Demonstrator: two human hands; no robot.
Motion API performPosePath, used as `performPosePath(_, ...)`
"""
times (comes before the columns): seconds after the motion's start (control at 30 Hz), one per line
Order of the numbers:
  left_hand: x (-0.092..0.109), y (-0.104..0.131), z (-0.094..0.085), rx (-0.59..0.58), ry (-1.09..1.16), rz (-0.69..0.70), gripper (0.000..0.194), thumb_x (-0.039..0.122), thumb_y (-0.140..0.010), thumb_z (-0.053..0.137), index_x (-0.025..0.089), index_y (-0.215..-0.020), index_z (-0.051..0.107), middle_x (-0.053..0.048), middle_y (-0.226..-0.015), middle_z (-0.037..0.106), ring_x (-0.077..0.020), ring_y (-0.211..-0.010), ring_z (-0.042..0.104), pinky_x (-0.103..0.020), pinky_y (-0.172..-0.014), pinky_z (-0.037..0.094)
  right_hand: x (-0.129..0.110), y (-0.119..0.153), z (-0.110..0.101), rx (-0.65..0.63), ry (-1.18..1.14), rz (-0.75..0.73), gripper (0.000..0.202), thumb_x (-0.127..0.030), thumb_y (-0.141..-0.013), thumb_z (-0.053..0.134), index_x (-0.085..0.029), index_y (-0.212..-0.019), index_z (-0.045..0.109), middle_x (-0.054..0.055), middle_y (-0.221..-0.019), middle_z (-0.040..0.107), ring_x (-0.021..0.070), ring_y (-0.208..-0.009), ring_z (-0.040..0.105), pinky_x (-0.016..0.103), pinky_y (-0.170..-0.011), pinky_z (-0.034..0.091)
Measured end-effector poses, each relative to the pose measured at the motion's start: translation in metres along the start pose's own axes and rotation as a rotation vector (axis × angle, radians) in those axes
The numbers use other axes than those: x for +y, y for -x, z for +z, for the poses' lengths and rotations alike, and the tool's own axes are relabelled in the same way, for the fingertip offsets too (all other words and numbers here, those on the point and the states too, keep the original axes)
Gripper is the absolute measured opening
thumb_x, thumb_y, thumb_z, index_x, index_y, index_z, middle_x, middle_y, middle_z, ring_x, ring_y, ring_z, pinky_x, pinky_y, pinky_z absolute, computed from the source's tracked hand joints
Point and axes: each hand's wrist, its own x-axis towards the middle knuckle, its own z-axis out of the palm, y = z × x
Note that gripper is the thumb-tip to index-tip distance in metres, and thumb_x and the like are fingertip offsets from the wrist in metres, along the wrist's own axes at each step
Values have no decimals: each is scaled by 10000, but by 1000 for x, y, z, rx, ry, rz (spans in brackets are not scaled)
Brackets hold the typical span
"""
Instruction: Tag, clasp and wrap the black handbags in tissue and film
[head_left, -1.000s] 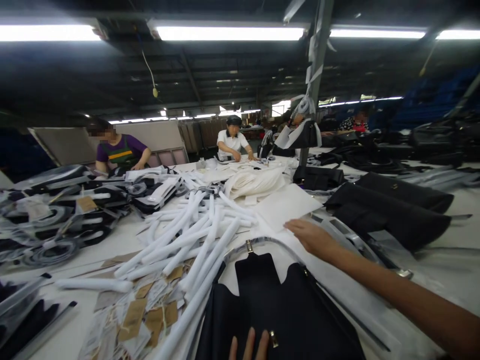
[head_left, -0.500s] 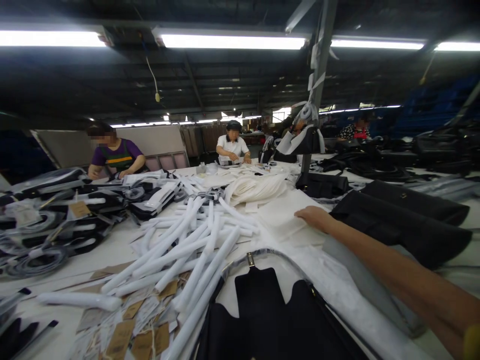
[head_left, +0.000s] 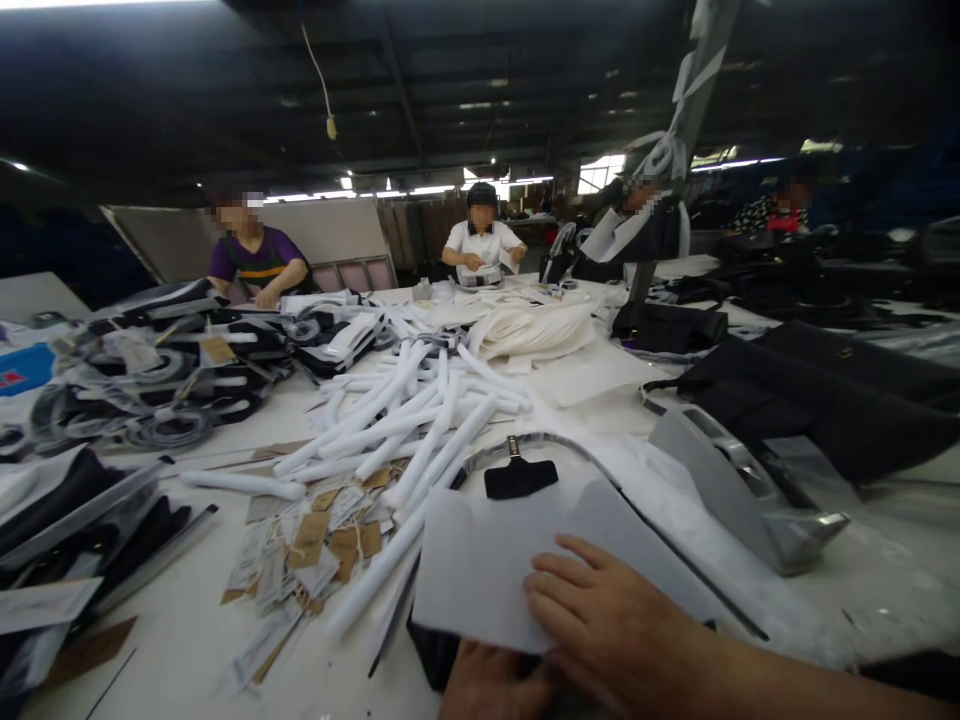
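A thin white sheet (head_left: 480, 560) lies over the black bag (head_left: 435, 650) in front of me, covering most of it. The bag's dark flap tab (head_left: 521, 480) with a gold-coloured clasp shows beyond the sheet's far edge, and its wrapped strap (head_left: 577, 445) arches around it. My right hand (head_left: 592, 610) rests on the sheet with its fingers stretched out. At the bottom edge, my left hand (head_left: 487, 685) is against the bag, under the sheet's near edge; its fingertips are hidden.
White foam tubes (head_left: 405, 430) and paper tags (head_left: 315, 540) are heaped left of the bag. Stacked white sheets (head_left: 532, 330) lie beyond it. A grey plastic device (head_left: 720, 480) and black bags (head_left: 817, 400) stand right. Wrapped black goods (head_left: 180, 370) are piled left. Co-workers work across the table.
My right hand has drawn a white sheet from the stack and laid it over the bag. My left hand has come into view. The camera view has tipped downward.
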Motion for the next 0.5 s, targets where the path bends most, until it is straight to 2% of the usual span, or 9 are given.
performPosePath(0.07,5,1,-2,-44,26,-99,374,463,-910,632,467,-1283,598,30,-1175,730,-210,-986,710,-336,-899,580,1,9,11,-104,-123,81,554,-363,-907,623,-214,-1425,497,157,-1478,517,361,-1348,475,550,-1109,352)
performPosePath(0.13,9,-1,-8,-76,57,-135,374,483,-900,630,454,-1272,605,28,-1221,715,-221,-1036,700,-320,-879,587,8,14,18,-189,-191,143,706,-395,-913,624,-270,-1544,333,153,-1599,336,393,-1447,330,614,-1144,285)
performPosePath(0.3,9,-12,-24,-74,125,-94,362,404,-913,603,389,-1274,613,1,-1276,692,-218,-1123,675,-329,-976,548,9,19,35,-218,-191,227,627,-269,-955,560,-295,-1543,343,137,-1607,313,390,-1469,278,673,-1150,247)
performPosePath(0.5,5,-5,-23,-78,47,-54,523,292,-911,586,385,-1419,504,15,-1342,654,-232,-1179,653,-387,-1078,495,5,29,44,-159,-190,153,586,-269,-995,512,-332,-1546,323,81,-1628,275,316,-1499,228,614,-1192,220)
